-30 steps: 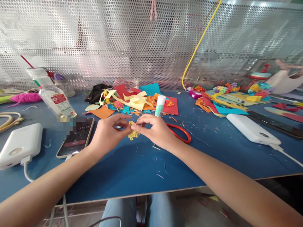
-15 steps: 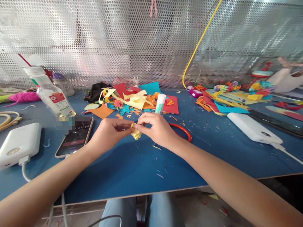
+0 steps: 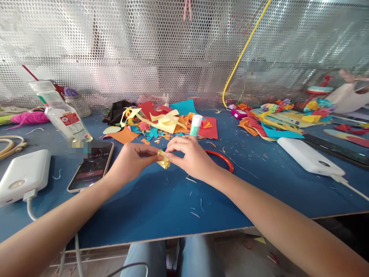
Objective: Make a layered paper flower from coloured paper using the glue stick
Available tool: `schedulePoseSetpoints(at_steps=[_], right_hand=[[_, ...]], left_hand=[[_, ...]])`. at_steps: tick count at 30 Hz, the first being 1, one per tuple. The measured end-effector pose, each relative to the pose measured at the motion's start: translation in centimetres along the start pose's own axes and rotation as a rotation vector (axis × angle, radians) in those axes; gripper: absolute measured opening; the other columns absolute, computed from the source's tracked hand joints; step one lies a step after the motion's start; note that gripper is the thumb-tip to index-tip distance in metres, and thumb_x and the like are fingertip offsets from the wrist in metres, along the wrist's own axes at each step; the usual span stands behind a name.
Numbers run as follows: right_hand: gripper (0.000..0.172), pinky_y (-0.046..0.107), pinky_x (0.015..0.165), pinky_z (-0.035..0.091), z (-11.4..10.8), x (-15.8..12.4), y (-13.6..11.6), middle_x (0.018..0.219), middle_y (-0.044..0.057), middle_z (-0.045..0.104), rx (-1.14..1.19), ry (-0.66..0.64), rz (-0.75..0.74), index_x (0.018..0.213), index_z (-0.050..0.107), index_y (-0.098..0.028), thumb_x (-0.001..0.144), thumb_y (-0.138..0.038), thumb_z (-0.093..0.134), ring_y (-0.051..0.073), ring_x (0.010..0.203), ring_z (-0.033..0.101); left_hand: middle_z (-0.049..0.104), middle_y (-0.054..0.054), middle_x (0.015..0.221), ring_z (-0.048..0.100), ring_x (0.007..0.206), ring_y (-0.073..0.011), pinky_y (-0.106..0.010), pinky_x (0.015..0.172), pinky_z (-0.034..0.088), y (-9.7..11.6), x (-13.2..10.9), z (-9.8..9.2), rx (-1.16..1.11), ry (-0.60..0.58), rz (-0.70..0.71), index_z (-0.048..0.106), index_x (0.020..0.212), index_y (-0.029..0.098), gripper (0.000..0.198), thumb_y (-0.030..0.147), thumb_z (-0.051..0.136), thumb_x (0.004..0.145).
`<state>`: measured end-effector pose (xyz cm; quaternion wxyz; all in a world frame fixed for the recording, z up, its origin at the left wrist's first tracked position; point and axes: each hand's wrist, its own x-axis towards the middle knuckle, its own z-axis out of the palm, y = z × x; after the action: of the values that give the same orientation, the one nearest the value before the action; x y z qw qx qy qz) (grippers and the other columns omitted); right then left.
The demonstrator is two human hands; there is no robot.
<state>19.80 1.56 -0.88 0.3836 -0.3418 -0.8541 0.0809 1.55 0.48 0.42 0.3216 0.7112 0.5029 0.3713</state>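
Between my two hands, a little above the blue table (image 3: 161,207), is a small folded piece of yellow paper (image 3: 164,160). My left hand (image 3: 134,159) pinches its left side between thumb and fingers. From the right, my right hand (image 3: 186,154) closes thumb and fingertips on the upper right of the same piece. Just behind my right hand stands a glue stick (image 3: 196,125) with a white cap. A red-orange ring-shaped handle (image 3: 229,163) sticks out beside my right wrist; the rest of it is hidden under the hand.
Coloured paper scraps (image 3: 164,122) are heaped behind my hands. On the left are a phone (image 3: 93,169), a white power bank (image 3: 25,175) and a tilted clear bottle (image 3: 67,119). Rightward lie another power bank (image 3: 309,156) and paper strips with paper flowers (image 3: 276,105). A perforated metal panel (image 3: 161,46) closes the back.
The yellow paper has tilted and shifted slightly left between my fingertips. Both hands have stayed nearly in place, with small finger movements.
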Motion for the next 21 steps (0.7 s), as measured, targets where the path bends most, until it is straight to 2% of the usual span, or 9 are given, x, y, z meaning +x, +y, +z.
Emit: schedulePoseSetpoints(at_steps=[6, 12, 15, 21], right_hand=[[0.01, 0.035, 0.09, 0.025, 0.04, -0.24, -0.81, 0.089, -0.002, 0.063, -0.044, -0.007, -0.045, 0.076, 0.058, -0.02, 0.084, -0.022, 0.051, 0.012, 0.086, 0.056], [0.006, 0.034, 0.091, 0.026, -0.04, -0.22, -0.93, 0.088, -0.001, 0.063, -0.061, 0.09, -0.02, 0.077, 0.055, -0.019, 0.079, -0.024, 0.056, 0.014, 0.09, 0.056], [0.003, 0.034, 0.092, 0.024, -0.14, -0.25, -0.74, 0.088, -0.001, 0.062, -0.089, 0.065, -0.029, 0.076, 0.055, -0.02, 0.079, -0.022, 0.055, 0.014, 0.09, 0.056], [0.011, 0.034, 0.092, 0.021, -0.14, -0.41, -1.08, 0.088, -0.003, 0.06, -0.089, -0.028, -0.08, 0.074, 0.053, -0.02, 0.084, -0.024, 0.051, 0.012, 0.087, 0.054]], left_hand=[[0.069, -0.001, 0.066, 0.061, 0.064, -0.0155, -0.024, 0.061, 0.048, 0.31, -0.04, -0.04, 0.054, -0.007, 0.003, 0.07, 0.067, 0.017, 0.016, 0.029, 0.074, 0.058], [0.064, -0.002, 0.066, 0.055, 0.056, -0.0124, -0.023, 0.05, 0.047, 0.45, -0.36, 0.02, 0.0, 0.02, 0.018, 0.067, 0.07, 0.015, 0.02, 0.034, 0.069, 0.064], [0.062, -0.002, 0.064, 0.054, 0.056, -0.0121, -0.022, 0.048, 0.046, 0.5, -0.43, 0.04, -0.015, 0.017, 0.001, 0.065, 0.07, 0.015, 0.021, 0.033, 0.07, 0.063], [0.059, 0.001, 0.059, 0.051, 0.055, -0.0105, -0.021, 0.051, 0.043, 0.35, -0.45, 0.14, 0.062, -0.026, 0.029, 0.06, 0.061, 0.015, 0.02, 0.028, 0.074, 0.056]])
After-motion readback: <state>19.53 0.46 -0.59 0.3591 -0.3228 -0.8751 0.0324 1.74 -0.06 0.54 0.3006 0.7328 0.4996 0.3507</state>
